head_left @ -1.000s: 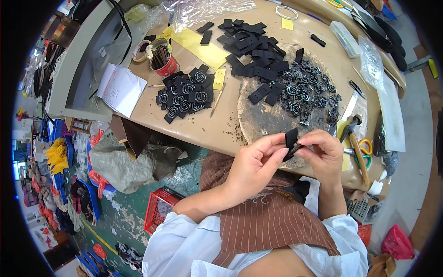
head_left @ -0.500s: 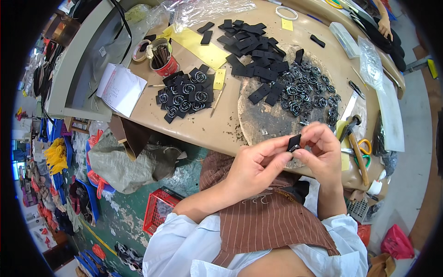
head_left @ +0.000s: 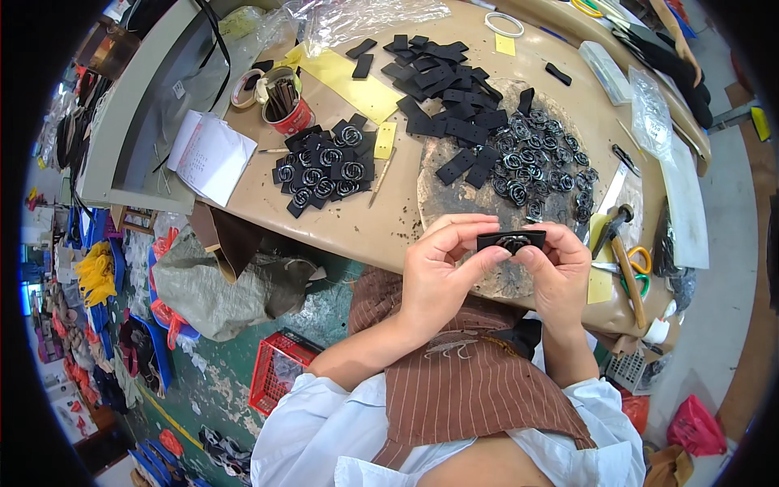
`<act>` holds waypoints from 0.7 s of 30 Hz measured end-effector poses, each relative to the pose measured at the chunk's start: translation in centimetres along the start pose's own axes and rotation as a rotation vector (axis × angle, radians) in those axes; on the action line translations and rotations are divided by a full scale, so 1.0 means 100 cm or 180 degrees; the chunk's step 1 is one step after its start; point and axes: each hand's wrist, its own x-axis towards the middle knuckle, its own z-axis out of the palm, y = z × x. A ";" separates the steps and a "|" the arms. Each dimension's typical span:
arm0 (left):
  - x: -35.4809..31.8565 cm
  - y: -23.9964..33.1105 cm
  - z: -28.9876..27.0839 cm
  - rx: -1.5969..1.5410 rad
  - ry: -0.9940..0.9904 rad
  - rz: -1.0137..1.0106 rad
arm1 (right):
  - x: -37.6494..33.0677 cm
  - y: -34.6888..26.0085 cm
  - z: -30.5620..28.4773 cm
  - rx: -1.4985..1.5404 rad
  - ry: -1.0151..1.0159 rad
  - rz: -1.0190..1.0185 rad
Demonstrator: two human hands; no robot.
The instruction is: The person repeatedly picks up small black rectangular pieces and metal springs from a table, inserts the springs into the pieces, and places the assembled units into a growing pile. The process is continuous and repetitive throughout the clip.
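The tan bench point(head_left: 357, 227) spreads across the view. On it lies a round dark work pad point(head_left: 454, 195), strewn with black strips point(head_left: 454, 89) and metal rings point(head_left: 544, 162). A finished pile of ringed strips point(head_left: 324, 170) sits left of the pad. Over the bench's near edge, the left hand point(head_left: 442, 276) and right hand point(head_left: 560, 280) each pinch one end of a small black strip point(head_left: 511, 240), held level between them.

You sit in a small craft workshop: your worn workbench point(head_left: 357, 227) is strewn with black cut strips point(head_left: 442, 77) and metal buckles point(head_left: 540, 162) at upper centre, a hammer point(head_left: 621, 243) and scissors point(head_left: 641, 268) lie at right, and cluttered stock point(head_left: 97, 276) crowds the left edge.
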 end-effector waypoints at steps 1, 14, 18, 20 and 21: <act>0.000 0.001 0.001 0.0019 0.0060 -0.0056 | 0.000 0.001 0.001 -0.0027 0.0047 -0.0123; 0.008 0.006 -0.020 0.1647 -0.0626 0.1266 | 0.013 -0.004 -0.002 -0.0140 -0.0829 0.0010; 0.002 -0.005 -0.018 0.0057 -0.0275 0.0032 | 0.002 0.002 0.011 -0.0161 -0.0606 -0.0468; 0.004 -0.008 -0.020 -0.1158 -0.0258 -0.0768 | 0.001 0.004 0.013 -0.0294 -0.0579 -0.0580; 0.004 -0.013 -0.022 -0.1350 -0.0295 -0.0841 | 0.000 0.006 0.014 -0.0362 -0.0564 -0.0634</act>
